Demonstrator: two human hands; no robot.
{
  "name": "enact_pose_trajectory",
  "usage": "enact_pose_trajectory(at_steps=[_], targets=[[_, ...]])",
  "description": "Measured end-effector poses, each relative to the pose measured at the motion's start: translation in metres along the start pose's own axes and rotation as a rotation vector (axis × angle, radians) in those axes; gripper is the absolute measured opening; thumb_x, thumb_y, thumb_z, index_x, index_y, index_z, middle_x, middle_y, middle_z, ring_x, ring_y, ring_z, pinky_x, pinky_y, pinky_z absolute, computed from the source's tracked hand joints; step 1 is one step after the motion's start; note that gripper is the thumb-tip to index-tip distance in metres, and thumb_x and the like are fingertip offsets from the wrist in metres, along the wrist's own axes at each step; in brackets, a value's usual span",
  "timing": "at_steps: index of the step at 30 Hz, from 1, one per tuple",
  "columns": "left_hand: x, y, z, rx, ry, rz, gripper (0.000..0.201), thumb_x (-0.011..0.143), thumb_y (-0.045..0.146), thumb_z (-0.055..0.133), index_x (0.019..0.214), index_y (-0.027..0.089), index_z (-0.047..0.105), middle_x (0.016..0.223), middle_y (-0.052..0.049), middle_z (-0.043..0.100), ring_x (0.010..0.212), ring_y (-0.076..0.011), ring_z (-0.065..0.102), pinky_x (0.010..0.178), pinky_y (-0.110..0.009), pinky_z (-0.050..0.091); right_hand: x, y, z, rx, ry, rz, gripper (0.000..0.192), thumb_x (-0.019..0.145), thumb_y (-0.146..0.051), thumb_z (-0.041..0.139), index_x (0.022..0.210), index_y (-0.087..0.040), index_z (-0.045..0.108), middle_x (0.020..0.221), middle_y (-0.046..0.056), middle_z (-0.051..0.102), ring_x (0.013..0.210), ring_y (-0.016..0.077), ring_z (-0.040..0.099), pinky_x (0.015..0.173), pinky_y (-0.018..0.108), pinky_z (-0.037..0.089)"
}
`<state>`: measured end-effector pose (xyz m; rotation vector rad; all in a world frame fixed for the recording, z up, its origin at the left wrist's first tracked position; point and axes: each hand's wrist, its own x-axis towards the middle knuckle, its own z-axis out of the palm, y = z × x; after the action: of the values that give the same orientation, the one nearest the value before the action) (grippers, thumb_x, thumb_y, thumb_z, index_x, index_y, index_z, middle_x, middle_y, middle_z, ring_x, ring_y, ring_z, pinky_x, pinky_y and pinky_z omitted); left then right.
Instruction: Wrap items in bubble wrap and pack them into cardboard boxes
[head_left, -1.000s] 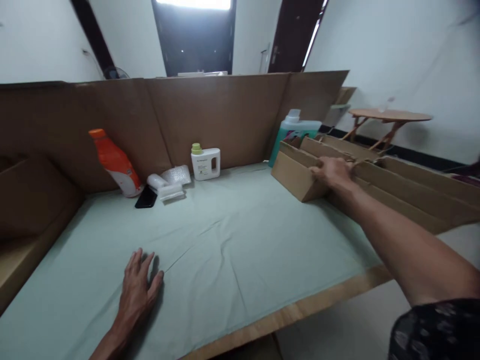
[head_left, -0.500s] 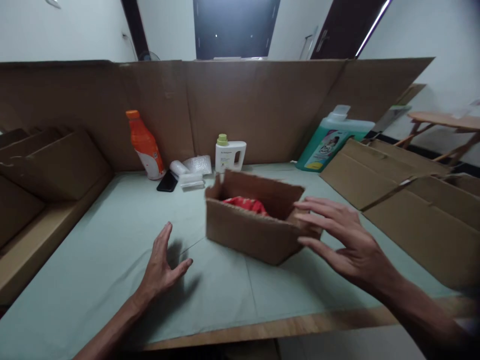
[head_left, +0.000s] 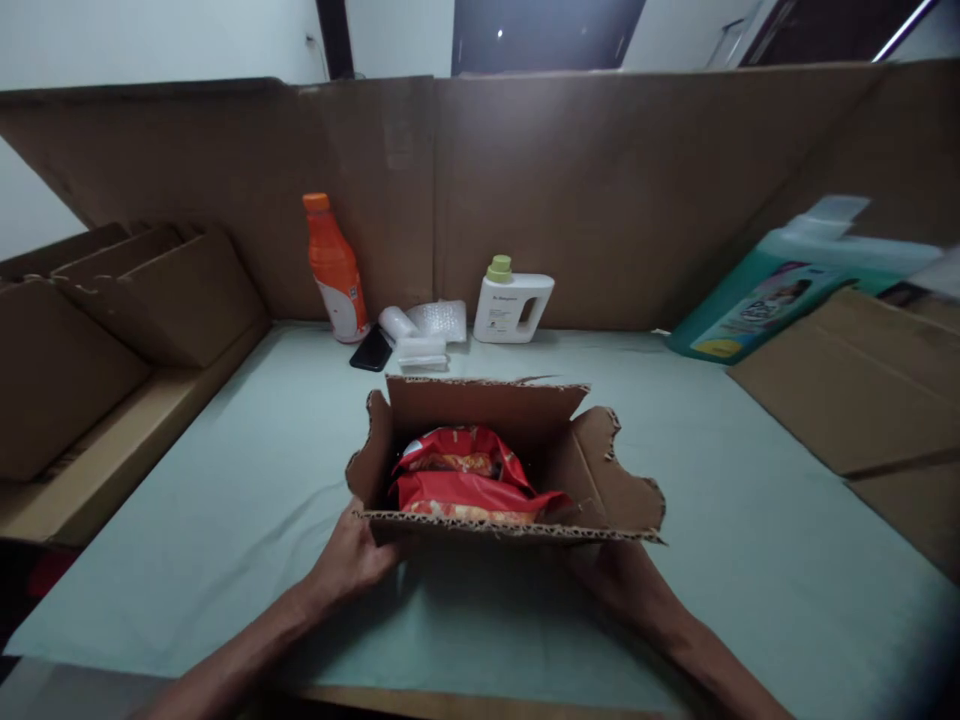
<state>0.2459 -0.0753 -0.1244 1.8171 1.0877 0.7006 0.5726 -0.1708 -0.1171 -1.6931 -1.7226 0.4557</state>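
Note:
An open cardboard box (head_left: 600, 470) with ragged cut edges is tilted so that its inside faces me. Red snack-like packets (head_left: 480, 485) lie inside it, toward the left. My left hand (head_left: 356, 555) grips the box at its lower left corner, with the thumb along the near wall and the other fingers hidden behind it. At the lower right, my right hand (head_left: 619, 575) holds the near side from below; most of its fingers are out of sight under the box.
Along the back cardboard wall (head_left: 622, 200) stand an orange bottle (head_left: 335, 270) and a white jug (head_left: 514, 305). Near them lie a black phone (head_left: 371, 349) and bubble wrap (head_left: 439, 320). A green liquid jug (head_left: 757, 290) leans at right. Cardboard boxes (head_left: 195, 300) line the left side.
Both hands were apart from the box's front, the left one open; now both hold the box. The box has turned square to me and tilted, showing more of the red packets. The view has shifted.

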Motion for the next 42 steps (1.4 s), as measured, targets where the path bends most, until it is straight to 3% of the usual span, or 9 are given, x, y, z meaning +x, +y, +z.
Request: enact_pose_trajectory(at_steps=[9,14,18,22,26,31,37,39,42], targets=[[0.100,0.008,0.011,-0.279,0.075,0.110,0.061,0.067,0.027,0.082,0.124,0.020,0.061,0.121,-0.010,0.065,0.111,-0.0302,0.058,0.102,-0.043,0.046,0.059,0.021,-0.007,0.060,0.200,0.340,0.045,0.066,-0.057,0.072,0.089,-0.019,0.069,0.091,0.009,0.079,0.088,0.0348,0.074,0.072,0.039,0.061],[0.093,0.000,-0.004,-0.301,0.113,0.132,0.038,0.065,0.010,0.073,0.102,0.020,0.072,0.099,-0.007,0.070,0.096,-0.0260,0.059,0.094,-0.036,0.048,0.057,0.029,0.010,0.219,0.094,0.409,0.041,0.067,-0.052,0.074,0.093,-0.021,0.073,0.095,0.009,0.080,0.091,0.0365,0.075,0.073,0.040,0.064],[0.103,-0.005,-0.044,-0.325,0.095,0.060,0.021,0.066,0.007,0.061,0.077,0.019,0.074,0.072,-0.002,0.067,0.077,-0.0206,0.061,0.077,-0.029,0.051,0.058,0.033,0.013,0.212,0.027,0.407,0.033,0.069,-0.053,0.074,0.085,-0.024,0.078,0.090,0.006,0.081,0.086,0.0363,0.076,0.067,0.038,0.064],[0.171,0.002,-0.083,-0.044,0.231,0.100,0.035,0.074,0.009,0.052,0.099,0.016,0.076,0.090,-0.006,0.072,0.086,-0.0218,0.066,0.084,-0.035,0.053,0.054,0.038,0.017,0.214,0.019,0.414,0.035,0.073,-0.054,0.072,0.088,-0.024,0.080,0.098,0.005,0.081,0.092,0.0368,0.075,0.074,0.041,0.065],[0.264,0.010,-0.090,0.614,0.301,0.310,0.057,0.075,0.002,0.051,0.127,0.019,0.067,0.135,-0.013,0.061,0.126,-0.0298,0.054,0.106,-0.048,0.043,0.046,0.043,0.024,0.209,0.111,0.439,0.043,0.074,-0.058,0.070,0.101,-0.025,0.079,0.109,0.006,0.079,0.107,0.0388,0.071,0.090,0.048,0.061],[0.327,0.011,-0.081,0.870,0.214,0.364,0.036,0.081,0.005,0.053,0.109,0.017,0.073,0.151,-0.015,0.050,0.141,-0.0341,0.040,0.112,-0.052,0.036,0.045,0.050,0.021,0.234,0.086,0.399,0.039,0.072,-0.054,0.072,0.098,-0.027,0.080,0.107,0.007,0.079,0.113,0.0399,0.068,0.085,0.047,0.063],[0.261,0.025,-0.123,0.665,0.539,0.352,0.027,0.076,0.020,0.062,0.102,0.015,0.071,0.141,-0.015,0.058,0.134,-0.0351,0.047,0.113,-0.052,0.034,0.054,0.043,0.012,0.272,0.003,0.355,0.030,0.073,-0.050,0.072,0.089,-0.025,0.079,0.092,0.007,0.080,0.091,0.0368,0.075,0.079,0.045,0.064],[0.209,0.026,-0.137,0.335,0.618,0.280,0.031,0.075,0.028,0.064,0.101,0.015,0.071,0.118,-0.011,0.069,0.115,-0.0297,0.060,0.102,-0.044,0.044,0.056,0.039,0.012,0.297,0.034,0.360,0.031,0.073,-0.050,0.072,0.089,-0.023,0.077,0.092,0.008,0.080,0.089,0.0355,0.076,0.077,0.042,0.064],[0.126,0.016,-0.138,-0.289,0.494,0.038,0.027,0.068,0.035,0.071,0.086,0.015,0.069,0.078,-0.002,0.069,0.076,-0.0195,0.064,0.074,-0.031,0.051,0.061,0.034,0.015,0.292,0.043,0.352,0.034,0.071,-0.051,0.073,0.086,-0.022,0.074,0.090,0.008,0.080,0.085,0.0339,0.076,0.072,0.040,0.064]])
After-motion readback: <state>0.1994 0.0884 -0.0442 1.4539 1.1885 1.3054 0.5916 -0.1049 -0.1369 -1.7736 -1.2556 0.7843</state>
